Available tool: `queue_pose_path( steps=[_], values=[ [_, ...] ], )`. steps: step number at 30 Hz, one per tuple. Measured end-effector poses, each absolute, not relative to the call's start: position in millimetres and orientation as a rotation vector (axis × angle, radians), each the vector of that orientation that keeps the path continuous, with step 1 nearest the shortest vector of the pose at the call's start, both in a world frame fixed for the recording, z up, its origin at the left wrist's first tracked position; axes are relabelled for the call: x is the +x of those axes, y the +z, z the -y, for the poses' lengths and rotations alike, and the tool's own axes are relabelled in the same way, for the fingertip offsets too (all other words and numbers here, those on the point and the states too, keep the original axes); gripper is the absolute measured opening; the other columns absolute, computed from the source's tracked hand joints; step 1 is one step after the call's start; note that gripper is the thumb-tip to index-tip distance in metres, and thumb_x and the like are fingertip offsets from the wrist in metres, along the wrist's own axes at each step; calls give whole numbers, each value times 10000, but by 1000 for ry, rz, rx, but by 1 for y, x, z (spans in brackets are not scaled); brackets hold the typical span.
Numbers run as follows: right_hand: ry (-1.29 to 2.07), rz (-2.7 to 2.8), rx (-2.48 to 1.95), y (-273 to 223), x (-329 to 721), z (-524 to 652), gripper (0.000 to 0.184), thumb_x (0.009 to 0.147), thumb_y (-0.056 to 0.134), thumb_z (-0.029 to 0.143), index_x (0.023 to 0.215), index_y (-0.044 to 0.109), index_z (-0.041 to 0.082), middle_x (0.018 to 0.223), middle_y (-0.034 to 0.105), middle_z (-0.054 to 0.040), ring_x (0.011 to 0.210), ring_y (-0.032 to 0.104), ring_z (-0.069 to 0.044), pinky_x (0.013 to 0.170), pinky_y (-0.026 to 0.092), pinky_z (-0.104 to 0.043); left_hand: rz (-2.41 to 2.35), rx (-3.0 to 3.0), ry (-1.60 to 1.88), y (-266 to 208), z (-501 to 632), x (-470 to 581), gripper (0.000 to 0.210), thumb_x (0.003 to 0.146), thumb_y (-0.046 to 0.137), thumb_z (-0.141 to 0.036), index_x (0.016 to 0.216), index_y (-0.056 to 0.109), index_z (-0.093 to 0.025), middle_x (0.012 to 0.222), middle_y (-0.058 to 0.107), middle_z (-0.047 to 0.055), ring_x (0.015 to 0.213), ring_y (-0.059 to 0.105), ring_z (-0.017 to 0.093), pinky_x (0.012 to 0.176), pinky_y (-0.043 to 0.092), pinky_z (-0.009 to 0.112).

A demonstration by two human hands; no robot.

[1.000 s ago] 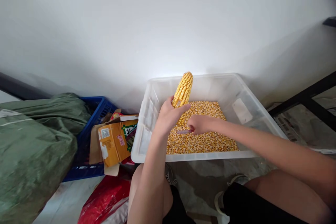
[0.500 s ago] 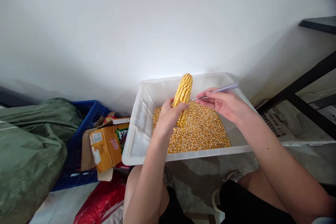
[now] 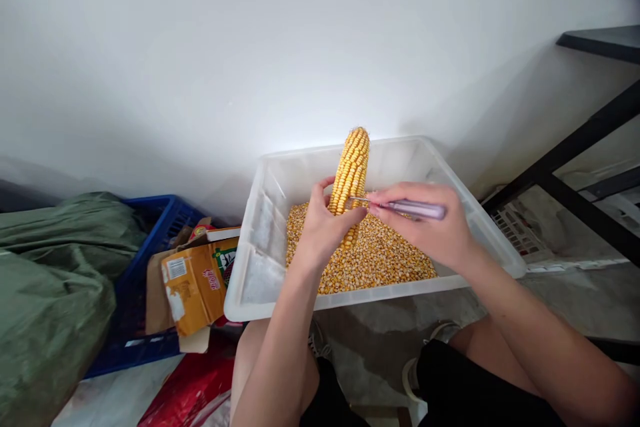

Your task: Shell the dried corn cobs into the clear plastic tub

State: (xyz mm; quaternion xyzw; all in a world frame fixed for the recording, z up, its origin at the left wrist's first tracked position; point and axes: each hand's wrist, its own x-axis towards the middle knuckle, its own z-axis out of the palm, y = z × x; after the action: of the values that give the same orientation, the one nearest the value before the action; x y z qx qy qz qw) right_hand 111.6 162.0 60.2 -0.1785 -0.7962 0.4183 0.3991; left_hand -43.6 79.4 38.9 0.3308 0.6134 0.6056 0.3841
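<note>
My left hand (image 3: 323, 223) is closed around the lower part of a yellow corn cob (image 3: 353, 163), which stands nearly upright with its tip leaning slightly right. In my right hand (image 3: 430, 220) is a screwdriver (image 3: 417, 209) with a pale purple handle and a thin metal shaft. The shaft's end touches the kernels on the cob's right side, just above my left thumb. Below both hands, a white plastic bin (image 3: 260, 280) holds a heap of loose corn kernels (image 3: 380, 263).
Left of the bin are a flattened orange carton (image 3: 195, 287), a blue crate (image 3: 135, 347) and a green cloth (image 3: 55, 293). A red bag (image 3: 193, 380) lies on the floor. A black metal frame (image 3: 580, 130) stands at right, before a white basket (image 3: 520, 230). A wall rises behind.
My right hand has moved down and brought the screwdriver's end against the cob, changing its grip on the handle. The cob has risen slightly in view, still in my left hand.
</note>
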Motion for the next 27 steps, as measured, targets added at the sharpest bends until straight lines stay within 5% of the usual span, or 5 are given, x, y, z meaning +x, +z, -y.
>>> queue_pose_path(
  steps=[7,18,27],
  values=[
    [1073,2060,-418,70,124,-152,197,844,684,217,1019,757,273,1066,747,-37,943,710,-216,832,607,-374,-1472,810,1615,37,-77,-45,619,759,617,-300,1335,390,-280,1081,625,52,816,622,191,683,498,318],
    [1464,1850,-445,64,129,-178,132,802,749,266,928,787,278,966,773,-13,889,744,-217,837,627,-377,-1478,808,1545,46,-75,-44,623,700,606,-226,1300,447,-271,1080,640,58,867,625,219,699,493,343],
    [1473,1800,-431,61,129,-184,142,811,750,259,945,791,283,972,770,-31,876,746,-232,832,624,-409,-1485,866,1531,42,-73,-46,591,722,620,-214,1291,475,-279,1060,634,49,881,615,209,726,484,341]
  ],
)
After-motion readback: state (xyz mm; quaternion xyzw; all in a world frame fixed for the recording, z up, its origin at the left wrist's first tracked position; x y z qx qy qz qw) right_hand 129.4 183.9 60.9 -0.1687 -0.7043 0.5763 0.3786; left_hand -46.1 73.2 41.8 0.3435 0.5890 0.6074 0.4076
